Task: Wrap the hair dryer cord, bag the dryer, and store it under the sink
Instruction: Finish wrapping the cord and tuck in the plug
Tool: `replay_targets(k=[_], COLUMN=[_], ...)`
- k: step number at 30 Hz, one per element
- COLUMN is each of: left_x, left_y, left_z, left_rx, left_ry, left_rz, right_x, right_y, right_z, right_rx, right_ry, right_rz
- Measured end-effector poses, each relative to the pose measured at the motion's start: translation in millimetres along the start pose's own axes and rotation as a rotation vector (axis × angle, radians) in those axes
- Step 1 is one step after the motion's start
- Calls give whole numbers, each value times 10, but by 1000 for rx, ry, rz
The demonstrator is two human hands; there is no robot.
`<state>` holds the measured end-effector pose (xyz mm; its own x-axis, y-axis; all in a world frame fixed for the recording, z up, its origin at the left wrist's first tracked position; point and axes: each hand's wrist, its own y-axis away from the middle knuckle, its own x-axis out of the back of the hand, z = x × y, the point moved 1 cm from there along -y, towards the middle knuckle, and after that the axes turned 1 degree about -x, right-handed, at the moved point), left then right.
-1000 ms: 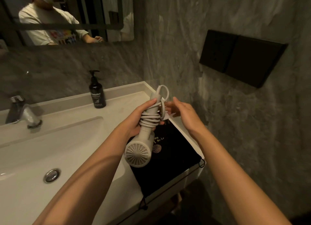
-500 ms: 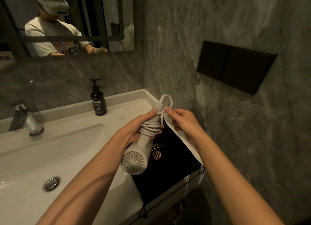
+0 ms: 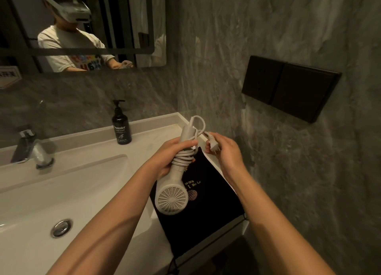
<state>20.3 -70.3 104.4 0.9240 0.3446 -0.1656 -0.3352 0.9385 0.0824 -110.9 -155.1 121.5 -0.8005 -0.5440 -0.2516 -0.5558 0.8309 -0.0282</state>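
White hair dryer [image 3: 174,189] held in the air over the right end of the tabletop [image 3: 156,134], rear intake grille facing the camera, handle pointing up and away. Cord [image 3: 184,159] coiled in several turns around the handle, one loose loop sticking out past the handle's top end. Left hand [image 3: 168,158] has its grip closed around the handle over the coils, thumb across the top turn. Right hand [image 3: 225,151] just beside it, grip pinched on the plug [image 3: 213,144], prongs pointing down; a short free run of cord goes from plug back to the handle. Directly under the dryer a black drawstring bag [image 3: 208,211] lies flat on the tabletop at the right edge, gold print on it, drawstring hanging off the front corner. Left of that, the white basin [image 3: 61,192] with a chrome drain [image 3: 61,227] and a chrome faucet [image 3: 31,149] at the back. Dark pump bottle [image 3: 121,125] labelled "Dunster" stands upright on the back ledge, well apart from the hands. Grey stone-look wall behind and to the right; black wall plate [image 3: 288,87] on the right wall. Mirror [image 3: 82,27] above the basin shows the person in a white T-shirt with a head rig.
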Motion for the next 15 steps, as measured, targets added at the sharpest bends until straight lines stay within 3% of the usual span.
replay_targets(k=[2,7,10,12,15], left_x=[41,68,73,73,31], left_y=[6,46,48,31,33], left_z=[12,61,77,89,118], left_rx=[1,57,75,71,57], left_ry=[-27,49,38,26,5], left_rz=[5,-122,-123,-112,-134], right_x=[85,235,318,312,219], right_y=[-6,-2,-5,-27,-57], right_z=[-70,-76,-58,-58,-83], right_rx=[-26,10,8,39,95], right_ry=[-82,-3,-133,-118,0], right_rz=[-99,-392,-530,-526,-318])
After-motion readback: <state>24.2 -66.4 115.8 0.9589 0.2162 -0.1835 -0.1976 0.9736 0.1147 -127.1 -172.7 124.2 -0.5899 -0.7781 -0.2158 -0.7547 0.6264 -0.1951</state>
